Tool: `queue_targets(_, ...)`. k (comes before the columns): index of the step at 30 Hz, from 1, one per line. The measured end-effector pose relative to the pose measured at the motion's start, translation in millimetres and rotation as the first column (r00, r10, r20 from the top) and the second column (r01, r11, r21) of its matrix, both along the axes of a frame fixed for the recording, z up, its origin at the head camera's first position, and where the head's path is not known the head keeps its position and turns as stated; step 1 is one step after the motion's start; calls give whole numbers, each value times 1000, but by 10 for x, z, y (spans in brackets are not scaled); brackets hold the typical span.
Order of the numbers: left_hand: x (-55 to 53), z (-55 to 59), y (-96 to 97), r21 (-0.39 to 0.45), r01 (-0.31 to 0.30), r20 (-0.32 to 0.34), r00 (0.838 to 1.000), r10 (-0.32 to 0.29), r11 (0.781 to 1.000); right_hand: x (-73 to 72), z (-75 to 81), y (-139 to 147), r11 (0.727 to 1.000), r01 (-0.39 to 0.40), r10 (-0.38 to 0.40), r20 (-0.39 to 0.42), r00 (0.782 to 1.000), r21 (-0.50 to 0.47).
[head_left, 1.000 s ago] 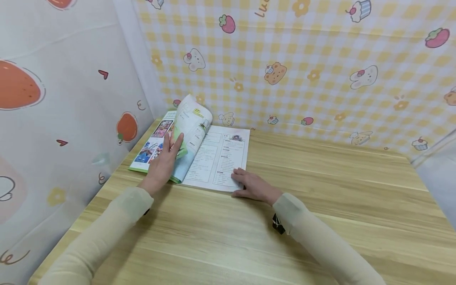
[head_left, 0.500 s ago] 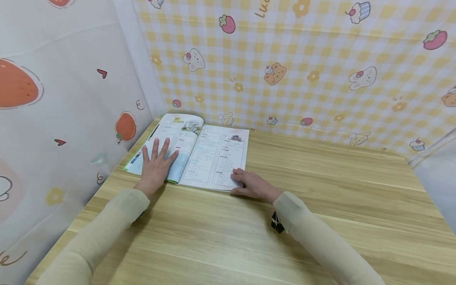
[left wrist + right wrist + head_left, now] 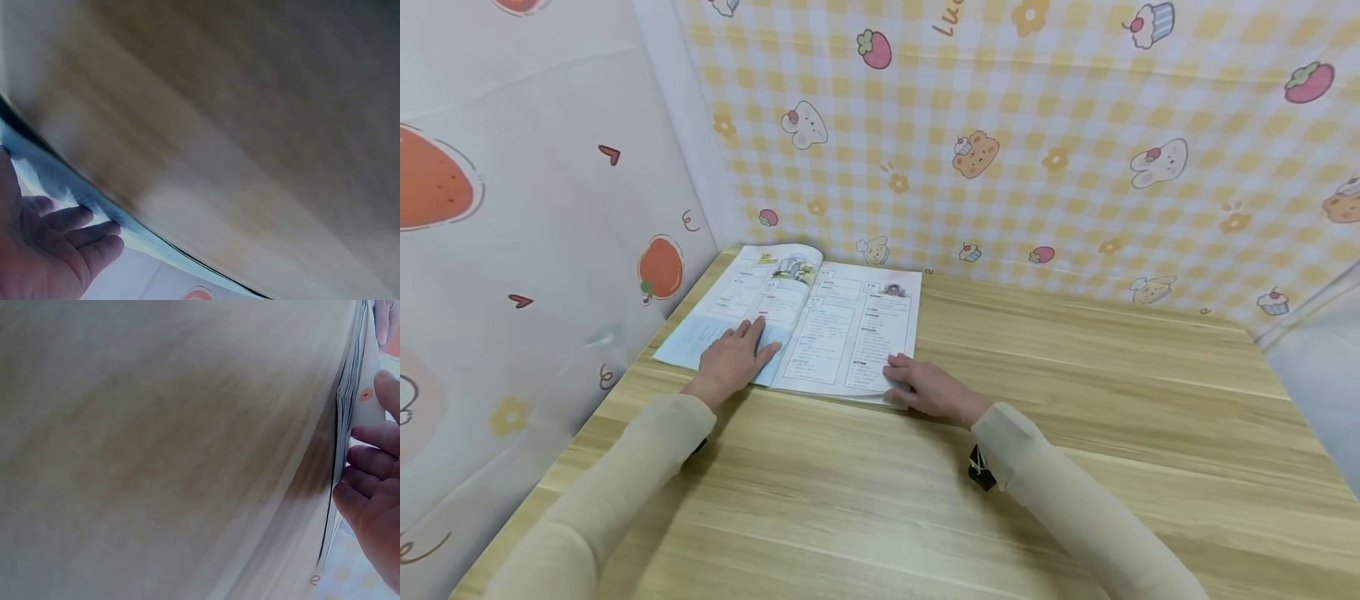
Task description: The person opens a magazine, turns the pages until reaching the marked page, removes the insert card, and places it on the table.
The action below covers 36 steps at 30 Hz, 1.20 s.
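Note:
An open book [image 3: 823,333] lies near the back left of the table. Its left page has a blue lower part and a small picture at the top; the right page carries boxed text. My left hand [image 3: 730,360] rests on the lower part of the left page, near the spine, with the fingertips on the paper. At the lower right corner, my right hand [image 3: 931,388] touches the right page with relaxed fingers. The right wrist view shows the stacked page edges [image 3: 344,400] right beside those fingers. In the left wrist view, the fingers [image 3: 94,234] lie over the book's near edge.
Under the book spreads a wood-grain table [image 3: 1075,400]. A yellow checked cloth [image 3: 1030,92] hangs behind it, and a white cloth [image 3: 572,208] with strawberry prints stands along the left side. A small dark object [image 3: 981,468] sits under the right wrist.
My left hand has turned a bent leaf over to the left, spread flat on it, then slid down towards the page's lower edge. My right hand has stayed at the corner.

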<state>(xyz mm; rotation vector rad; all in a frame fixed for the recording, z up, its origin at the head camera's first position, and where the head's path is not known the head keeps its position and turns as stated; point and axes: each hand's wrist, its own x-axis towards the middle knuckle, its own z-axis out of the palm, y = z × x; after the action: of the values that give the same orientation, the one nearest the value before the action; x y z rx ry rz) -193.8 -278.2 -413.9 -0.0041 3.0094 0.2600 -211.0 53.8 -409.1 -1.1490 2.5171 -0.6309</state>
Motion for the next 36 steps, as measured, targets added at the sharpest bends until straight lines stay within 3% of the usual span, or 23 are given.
queue_targets(8,-1,-1,56,-32,51,-31,998,-52,998,16,-17,-38,997,-63,68,-191,979,33)
queue_targets(15,-6,-12,73,-9,90,10,996,-90,996,38,-27,-51,996,-74,82,-263,961,39)
queue_targets(21,-9,-14,101,42,81,46,996,-82,996,60,-39,-68,997,-81,74,-327,942,-7)
queue_targets(25,3,14,143,48,90,6,996,-90,995,86,-10,-76,998,-38,22,-318,948,-43)
queue_targets(30,23,38,182,-11,110,-72,991,-110,994,116,28,-80,996,-21,-7,-330,944,-81)
queue_targets(36,28,69,235,-88,122,-100,986,-130,989,144,60,-73,994,-54,5,-440,898,-99)
